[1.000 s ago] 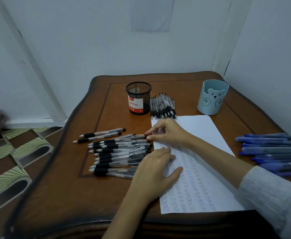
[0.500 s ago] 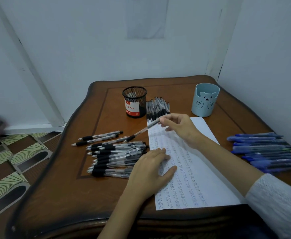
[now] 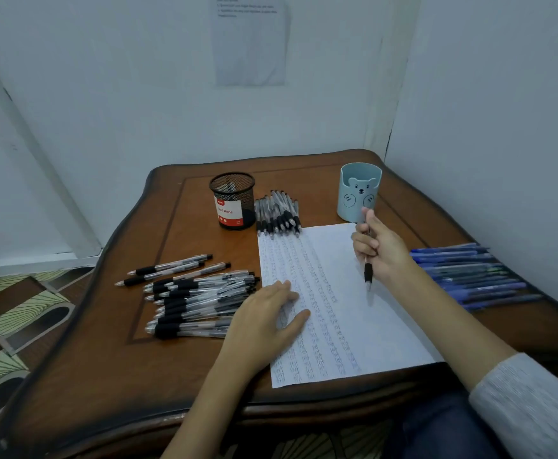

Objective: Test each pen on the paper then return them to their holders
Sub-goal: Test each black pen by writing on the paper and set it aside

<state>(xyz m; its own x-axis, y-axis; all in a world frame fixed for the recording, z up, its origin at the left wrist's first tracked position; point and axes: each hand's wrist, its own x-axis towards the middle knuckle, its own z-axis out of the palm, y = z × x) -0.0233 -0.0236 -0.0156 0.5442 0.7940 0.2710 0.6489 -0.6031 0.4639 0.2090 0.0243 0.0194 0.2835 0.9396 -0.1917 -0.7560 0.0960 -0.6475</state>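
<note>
A white paper (image 3: 363, 326) covered with rows of scribbles lies on the brown table (image 3: 178, 385). My right hand (image 3: 382, 250) holds a black-grip pen (image 3: 368, 271) upright, tip down, just above the paper's right part. My left hand (image 3: 264, 321) lies flat on the paper's left edge, fingers spread. Several black pens (image 3: 191, 293) form a pile left of the paper. Another bunch of black pens (image 3: 277, 213) lies at the paper's top. A black mesh holder (image 3: 232, 201) and a light blue bear holder (image 3: 358, 192) stand at the back.
Several blue pens (image 3: 469, 276) lie in a row at the table's right edge, close to my right forearm. White walls close in behind and on the right. A patterned floor (image 3: 13, 313) shows to the left, below the table's curved edge.
My right hand picked a black pen from the left pile, carried it right across the paper and turned it tip down. My left hand stayed on the paper.
</note>
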